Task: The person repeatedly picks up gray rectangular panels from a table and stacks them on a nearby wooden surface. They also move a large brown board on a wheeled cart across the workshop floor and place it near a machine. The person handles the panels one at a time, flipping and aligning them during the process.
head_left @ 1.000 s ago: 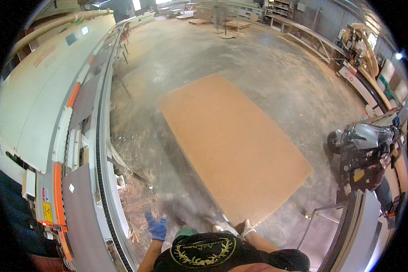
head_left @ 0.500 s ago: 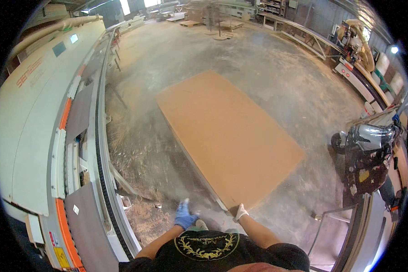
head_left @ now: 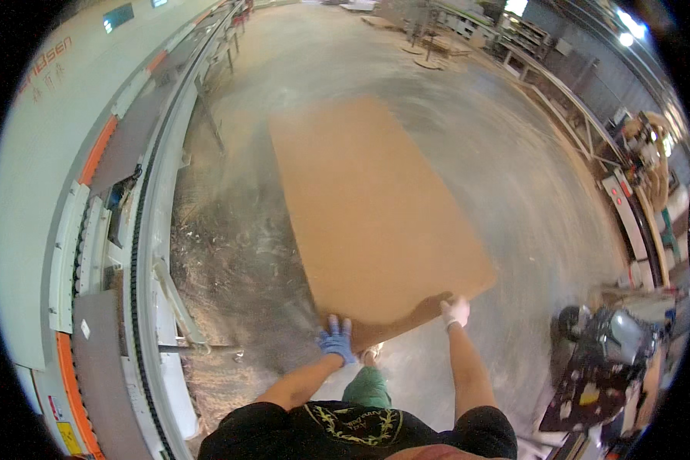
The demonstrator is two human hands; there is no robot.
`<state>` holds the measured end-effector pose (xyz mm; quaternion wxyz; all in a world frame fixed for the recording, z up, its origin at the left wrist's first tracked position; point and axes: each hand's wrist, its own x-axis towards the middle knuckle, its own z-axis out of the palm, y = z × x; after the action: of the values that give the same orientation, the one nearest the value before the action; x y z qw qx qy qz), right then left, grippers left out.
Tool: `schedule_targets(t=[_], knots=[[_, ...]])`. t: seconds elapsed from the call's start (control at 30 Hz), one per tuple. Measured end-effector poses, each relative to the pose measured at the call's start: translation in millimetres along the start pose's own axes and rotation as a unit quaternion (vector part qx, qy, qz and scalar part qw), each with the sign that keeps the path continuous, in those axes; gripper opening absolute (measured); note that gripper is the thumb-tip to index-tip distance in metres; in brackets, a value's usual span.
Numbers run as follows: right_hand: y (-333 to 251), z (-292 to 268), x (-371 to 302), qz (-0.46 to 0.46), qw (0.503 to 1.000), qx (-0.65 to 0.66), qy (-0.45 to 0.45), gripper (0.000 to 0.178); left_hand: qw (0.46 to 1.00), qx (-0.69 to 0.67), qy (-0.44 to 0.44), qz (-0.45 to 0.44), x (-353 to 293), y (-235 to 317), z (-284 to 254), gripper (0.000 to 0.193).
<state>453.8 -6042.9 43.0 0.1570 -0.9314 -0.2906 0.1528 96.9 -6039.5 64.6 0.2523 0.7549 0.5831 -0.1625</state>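
Observation:
A large brown board (head_left: 376,207), flat and rectangular, stretches away from me over the floor. At its near left corner is my left hand (head_left: 335,340) in a blue glove, fingers spread and pointing away from me, seemingly laid against the board. My right hand (head_left: 456,310), in a white glove, is closed on the near edge toward the right corner. Its thumb side shows, while any fingers beneath the board are hidden. A dark shadow runs along this near edge.
On the left stands a long pale machine (head_left: 46,199) with orange strips and a rail. Sawdust covers parts of the concrete floor (head_left: 238,261). A dark, sticker-covered object with a grey top (head_left: 613,337) stands at the right, and a long frame (head_left: 563,107) lines the far right.
The board has turned, its near end swinging left relative to me. My left hand has come to its left corner, and my right hand has moved right along the near edge.

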Motion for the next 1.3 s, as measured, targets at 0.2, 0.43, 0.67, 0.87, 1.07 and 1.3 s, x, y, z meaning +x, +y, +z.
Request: schedule_targets(t=[0.2,0.43,0.67,0.87,1.07,1.3], knots=[[-118.0,-43.8,199.0,-0.005,0.974,-0.226,-0.012,0.088,0.998,0.055,-0.019,-0.010,123.9,-41.1,-44.9,0.117],[-253.1,-10.4,346.8,-0.029,0.984,-0.129,-0.120,0.095,0.995,0.061,-0.056,-0.055,230.4,-62.8,-177.1,0.116],[-383.2,44.3,429.9,-0.077,0.987,-0.128,-0.053,0.095,0.994,0.058,-0.064,-0.062,373.2,-122.9,-277.6,0.119],[-505.5,113.1,510.1,-0.126,0.983,-0.122,0.053,0.090,0.994,0.064,-0.043,-0.071,513.5,-192.5,-366.0,0.119],[-659.5,161.1,599.2,-0.122,0.982,-0.126,0.075,0.076,0.989,0.072,-0.045,-0.124,671.6,-242.5,-470.2,0.117],[-850.3,220.6,720.5,-0.116,0.982,-0.110,0.101,0.063,0.980,0.069,-0.054,-0.179,869.9,-302.3,-613.7,0.121]])
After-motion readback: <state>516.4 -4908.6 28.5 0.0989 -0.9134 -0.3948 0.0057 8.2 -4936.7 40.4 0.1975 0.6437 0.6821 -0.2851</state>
